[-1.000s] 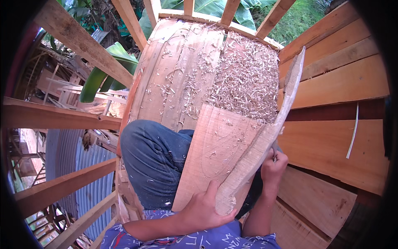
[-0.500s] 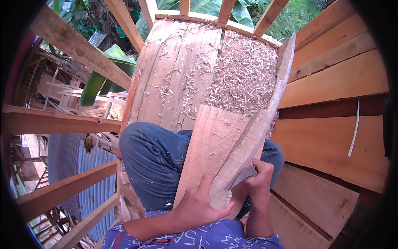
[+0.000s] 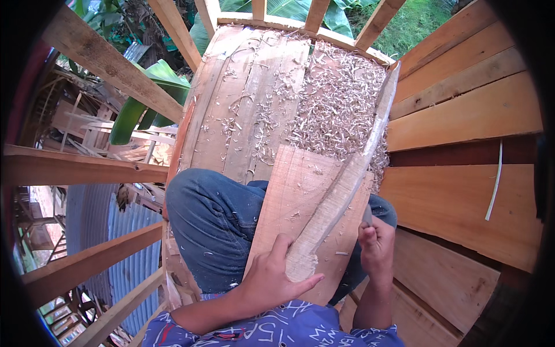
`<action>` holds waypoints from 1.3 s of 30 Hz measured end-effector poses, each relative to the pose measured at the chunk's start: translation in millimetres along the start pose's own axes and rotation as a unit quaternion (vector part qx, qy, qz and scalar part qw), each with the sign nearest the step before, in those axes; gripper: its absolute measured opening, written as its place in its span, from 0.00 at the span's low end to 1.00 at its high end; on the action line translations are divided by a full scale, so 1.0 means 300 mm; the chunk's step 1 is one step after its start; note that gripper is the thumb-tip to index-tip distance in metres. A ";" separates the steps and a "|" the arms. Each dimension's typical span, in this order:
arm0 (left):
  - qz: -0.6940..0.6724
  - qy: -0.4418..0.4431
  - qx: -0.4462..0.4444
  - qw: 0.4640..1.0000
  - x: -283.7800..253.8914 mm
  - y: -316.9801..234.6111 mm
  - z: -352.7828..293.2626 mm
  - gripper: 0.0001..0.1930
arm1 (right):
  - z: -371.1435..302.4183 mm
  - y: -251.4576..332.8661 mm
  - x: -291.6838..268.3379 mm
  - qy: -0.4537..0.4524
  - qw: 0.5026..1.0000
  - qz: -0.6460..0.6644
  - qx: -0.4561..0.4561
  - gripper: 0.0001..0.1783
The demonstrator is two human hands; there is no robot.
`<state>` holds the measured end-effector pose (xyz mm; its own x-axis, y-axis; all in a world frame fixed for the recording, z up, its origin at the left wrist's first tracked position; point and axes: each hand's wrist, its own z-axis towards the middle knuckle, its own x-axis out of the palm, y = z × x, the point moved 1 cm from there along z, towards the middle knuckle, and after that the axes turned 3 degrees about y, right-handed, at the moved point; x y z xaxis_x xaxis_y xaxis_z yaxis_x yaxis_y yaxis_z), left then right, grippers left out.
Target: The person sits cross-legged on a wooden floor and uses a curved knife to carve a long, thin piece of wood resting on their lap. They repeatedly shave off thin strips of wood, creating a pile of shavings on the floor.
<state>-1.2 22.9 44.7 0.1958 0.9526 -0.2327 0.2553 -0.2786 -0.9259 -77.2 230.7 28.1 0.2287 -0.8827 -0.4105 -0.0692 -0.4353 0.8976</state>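
Your left hand (image 3: 270, 283) grips the near end of a curved wooden stave (image 3: 330, 213); your right hand (image 3: 378, 246) clenches a knife (image 3: 367, 216).

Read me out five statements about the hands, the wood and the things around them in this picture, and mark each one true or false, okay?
1. The left hand holds the near end of the long piece of wood. True.
2. The right hand has nothing in it. False: a grey tool pokes out of its fist.
3. Part of the long piece of wood passes over a flat board. True.
4. The wood shavings lie thickest at the left side of the planks. False: they lie thickest at the right side.
5. The person's trousers are blue. True.
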 end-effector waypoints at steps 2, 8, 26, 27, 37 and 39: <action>0.003 -0.027 0.027 0.999 -0.017 -0.003 0.022 0.33 | -0.056 0.015 0.048 0.063 0.996 -0.054 -0.017 0.36; 0.033 -0.023 0.024 0.999 -0.012 -0.010 0.004 0.31 | -0.093 0.026 0.101 0.058 0.973 -0.220 -0.027 0.36; -0.024 0.074 -0.159 0.984 -0.045 0.055 -0.038 0.32 | -0.196 -0.021 0.055 0.097 0.967 -0.217 0.090 0.26; -0.037 0.075 -0.164 0.983 -0.046 0.055 -0.042 0.32 | -0.209 -0.019 0.059 0.095 0.968 -0.217 0.087 0.26; -0.355 0.051 -0.232 0.904 -0.043 0.172 -0.136 0.28 | -0.194 0.047 0.096 0.174 0.939 -0.285 0.081 0.31; -0.383 0.063 -0.249 0.887 -0.052 0.181 -0.145 0.27 | -0.184 0.056 0.116 0.189 0.929 -0.308 0.072 0.33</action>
<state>50.7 -12.3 11.0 -0.1193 0.8731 0.4728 0.7393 0.3960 -0.5447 -16.9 202.4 37.7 0.5916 -0.3439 -0.7292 0.0654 -0.8810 0.4686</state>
